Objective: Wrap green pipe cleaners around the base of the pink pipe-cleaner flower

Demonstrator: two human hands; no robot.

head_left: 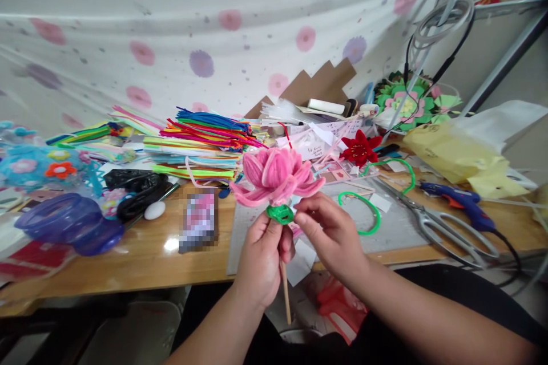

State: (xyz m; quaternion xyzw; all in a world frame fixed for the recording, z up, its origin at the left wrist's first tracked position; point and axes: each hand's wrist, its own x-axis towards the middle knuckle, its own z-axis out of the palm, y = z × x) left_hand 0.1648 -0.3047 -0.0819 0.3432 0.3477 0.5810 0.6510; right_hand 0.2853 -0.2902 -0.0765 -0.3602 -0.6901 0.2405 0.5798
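Note:
A pink pipe-cleaner flower stands upright over the front edge of the table, its layered petals spread wide. My left hand is closed around its wooden stick, just under the bloom. Wound beneath the petals is a green pipe cleaner, forming a small collar. From the right, my right hand reaches this collar, thumb and fingers pinched at its edge. Two loose curved green pipe cleaners lie beyond, the nearer piece on a grey cutting mat.
Large scissors and a blue glue gun lie on the right. Bundles of coloured pipe cleaners are piled at the back, beside a red flower. A phone-like box and a blue plastic vessel are left.

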